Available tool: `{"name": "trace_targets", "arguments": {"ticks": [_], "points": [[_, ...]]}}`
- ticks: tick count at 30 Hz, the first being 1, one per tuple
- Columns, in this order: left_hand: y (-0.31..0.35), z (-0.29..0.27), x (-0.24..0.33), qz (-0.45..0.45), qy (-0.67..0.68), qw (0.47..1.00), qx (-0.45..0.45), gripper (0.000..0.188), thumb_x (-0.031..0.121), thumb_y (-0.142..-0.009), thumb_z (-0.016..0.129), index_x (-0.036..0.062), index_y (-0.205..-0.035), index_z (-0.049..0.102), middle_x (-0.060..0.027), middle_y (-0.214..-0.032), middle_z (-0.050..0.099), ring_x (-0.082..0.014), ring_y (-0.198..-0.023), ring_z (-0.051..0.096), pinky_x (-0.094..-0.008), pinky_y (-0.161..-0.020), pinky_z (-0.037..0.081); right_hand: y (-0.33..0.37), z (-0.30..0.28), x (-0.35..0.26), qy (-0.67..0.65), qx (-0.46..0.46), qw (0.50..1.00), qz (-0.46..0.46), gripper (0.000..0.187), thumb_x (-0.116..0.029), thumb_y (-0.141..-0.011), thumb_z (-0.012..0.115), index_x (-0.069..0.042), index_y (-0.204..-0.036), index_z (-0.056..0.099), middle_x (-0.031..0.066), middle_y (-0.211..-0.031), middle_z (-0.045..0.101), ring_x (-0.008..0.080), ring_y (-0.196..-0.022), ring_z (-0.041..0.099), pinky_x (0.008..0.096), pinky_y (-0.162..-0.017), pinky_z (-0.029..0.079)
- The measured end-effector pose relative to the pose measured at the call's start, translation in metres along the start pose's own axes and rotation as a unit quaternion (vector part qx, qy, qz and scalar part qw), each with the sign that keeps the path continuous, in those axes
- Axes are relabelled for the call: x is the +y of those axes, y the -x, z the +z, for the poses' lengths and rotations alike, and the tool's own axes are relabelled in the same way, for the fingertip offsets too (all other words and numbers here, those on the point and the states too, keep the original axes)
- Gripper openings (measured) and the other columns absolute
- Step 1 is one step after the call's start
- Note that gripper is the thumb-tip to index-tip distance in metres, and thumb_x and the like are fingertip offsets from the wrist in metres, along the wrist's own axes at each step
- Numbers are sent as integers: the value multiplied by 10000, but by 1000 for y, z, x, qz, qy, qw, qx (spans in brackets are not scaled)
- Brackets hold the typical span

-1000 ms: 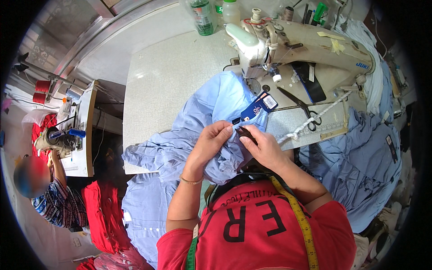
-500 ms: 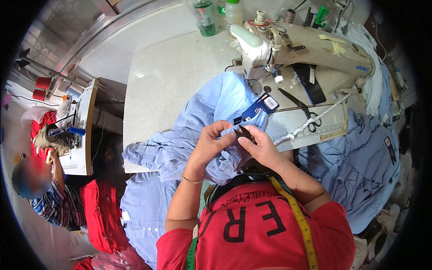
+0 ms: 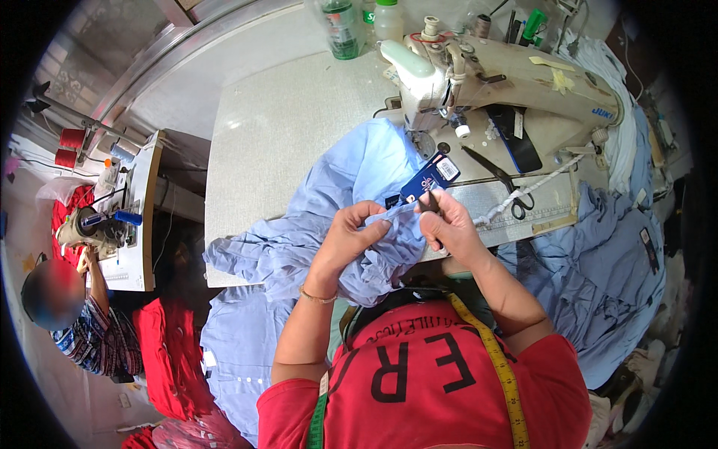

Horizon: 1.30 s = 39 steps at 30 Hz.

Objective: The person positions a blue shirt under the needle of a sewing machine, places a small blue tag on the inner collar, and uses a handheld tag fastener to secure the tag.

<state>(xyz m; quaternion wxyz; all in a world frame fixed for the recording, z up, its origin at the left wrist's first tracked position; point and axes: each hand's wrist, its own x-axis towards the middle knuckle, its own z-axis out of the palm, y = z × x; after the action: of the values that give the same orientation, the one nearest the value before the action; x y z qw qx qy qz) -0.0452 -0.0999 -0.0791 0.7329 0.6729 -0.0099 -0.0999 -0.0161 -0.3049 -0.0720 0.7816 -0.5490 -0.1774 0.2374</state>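
Centre of frame: I see the blue shirt bunched on the table, below the sewing machine. The left hand pinches its edge between thumb and fingers. The right hand, close beside the left half a second ago, now stands further right, fingers closed on a small dark tool; I judge the edge is now stretched between both hands.

the middle shirt is light blue, its tag navy with a white label; the small tool is dark. the counter is speckled pale grey, the sewing machine cream with a mint-green cover, the scissors black. the near t-shirt is red with black letters, the tape measure yellow.
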Motion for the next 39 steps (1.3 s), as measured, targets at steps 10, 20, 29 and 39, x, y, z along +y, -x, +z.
{"name": "trace_targets", "arguments": {"ticks": [10,20,29,39], "points": [[0,2,2,26,-26,999,-18,118,76,-805,638,8,-901,634,41,-804,600,-24,-743,498,-187,-673,413,-21,13,-15,525,-31,809,-262,304,-43,-727,636,-137,-1015,611,66,-883,528,247,-703,592,316,-624,492],[1,-3,3,-11,-18,999,-27,113,99,-817,633,8,-884,626,46,-796,593,-24,-731,493,-189,-651,407,-23,3,-26,598,-68,728,-330,160,-66,-684,647,-63,-821,564,43,-868,541,212,-659,583,309,-584,469],[-6,-6,1,-2,1,997,-72,90,105,-821,630,25,-862,626,51,-772,580,-21,-706,488,-180,-625,390,-30,2,-6,222,-178,950,-130,16,-18,-804,520,-12,-807,535,33,-837,540,111,-708,498,257,-660,418],[4,-12,1,-23,10,999,-45,81,108,-826,635,30,-821,616,77,-728,543,-19,-676,455,-185,-603,364,-24,-52,-27,621,-46,767,-153,174,-75,-755,588,-31,-897,498,159,-809,566,360,-779,571,415,-648,453]]}}
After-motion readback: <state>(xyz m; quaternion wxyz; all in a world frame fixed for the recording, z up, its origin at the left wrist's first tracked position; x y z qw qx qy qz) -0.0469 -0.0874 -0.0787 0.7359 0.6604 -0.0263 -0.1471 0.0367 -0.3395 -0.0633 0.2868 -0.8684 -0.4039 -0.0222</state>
